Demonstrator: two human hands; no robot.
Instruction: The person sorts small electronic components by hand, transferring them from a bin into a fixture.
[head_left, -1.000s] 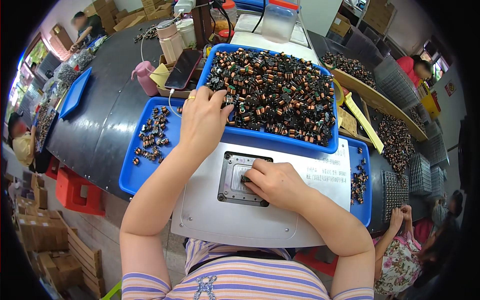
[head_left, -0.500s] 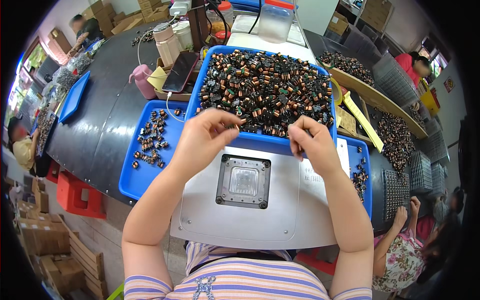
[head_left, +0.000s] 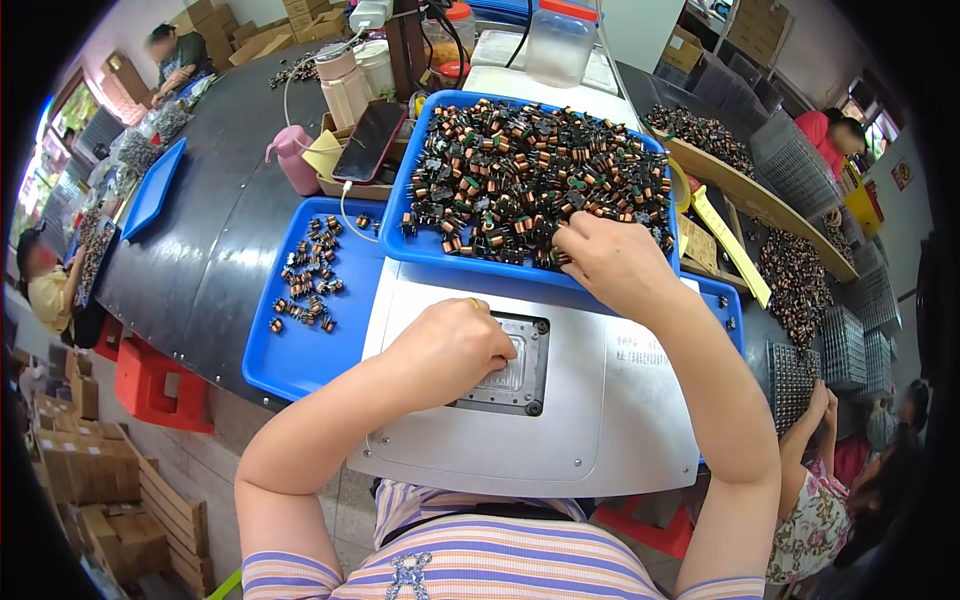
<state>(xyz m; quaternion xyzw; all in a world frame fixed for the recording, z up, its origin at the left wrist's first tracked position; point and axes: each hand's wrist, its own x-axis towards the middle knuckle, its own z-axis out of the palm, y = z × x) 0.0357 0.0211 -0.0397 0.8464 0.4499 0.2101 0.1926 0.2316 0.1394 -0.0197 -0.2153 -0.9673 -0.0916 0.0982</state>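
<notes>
My left hand (head_left: 452,350) is closed, its fingertips down on the square metal fixture (head_left: 536,370) with a clear ribbed window, set into a silver machine top (head_left: 480,450). What those fingers pinch, if anything, is hidden beneath them. At the front right of a large blue tray (head_left: 396,228), my right hand (head_left: 618,262) reaches over the rim with its fingers bent together. Its fingertips touch the heap of small copper-wound coils (head_left: 530,170) on black bases; whether one is gripped cannot be made out.
A lower blue tray (head_left: 268,350) on the left holds scattered coils; another (head_left: 728,318) sits at the right. A phone (head_left: 372,140), pink bottle (head_left: 293,160) and tumbler (head_left: 343,88) stand behind. Yellow strip (head_left: 730,245) and wooden board (head_left: 750,200) border the right. Co-workers sit both sides.
My left hand has come down from the big tray's front edge onto the fixture. My right hand has moved up and left, into the coils.
</notes>
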